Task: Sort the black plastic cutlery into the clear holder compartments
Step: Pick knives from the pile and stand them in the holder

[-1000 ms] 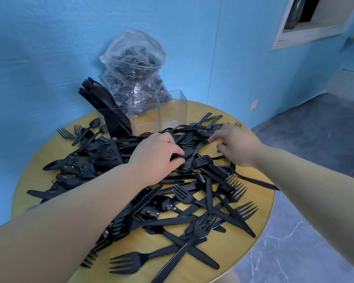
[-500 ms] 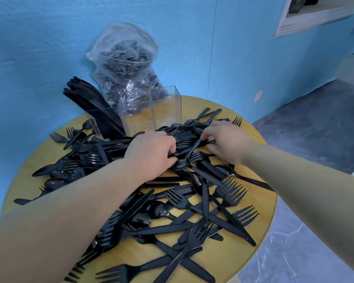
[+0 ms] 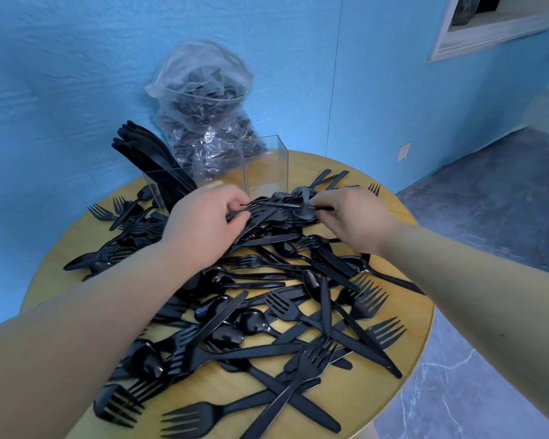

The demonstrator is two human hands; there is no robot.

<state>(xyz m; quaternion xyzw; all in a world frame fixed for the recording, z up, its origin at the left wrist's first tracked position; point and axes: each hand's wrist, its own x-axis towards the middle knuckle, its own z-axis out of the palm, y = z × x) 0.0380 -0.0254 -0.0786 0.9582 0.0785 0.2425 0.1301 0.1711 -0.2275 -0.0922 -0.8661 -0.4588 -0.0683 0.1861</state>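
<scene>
A loose pile of black plastic forks, spoons and knives covers the round wooden table. At the table's back stands the clear holder; its left compartment holds a bundle of black knives, the other compartments look bare. My left hand hovers over the pile's far part and pinches the handle end of a black utensil. My right hand pinches the other end of it, beside a spoon bowl. Which kind of utensil it is stays unclear.
A clear plastic bag stuffed with black cutlery leans on the blue wall behind the holder. The table's right edge drops to a grey marbled floor. A white wall socket sits low on the wall.
Both hands have risen from the pile toward the holder, and now stretch a utensil between them. The camera has shifted slightly.
</scene>
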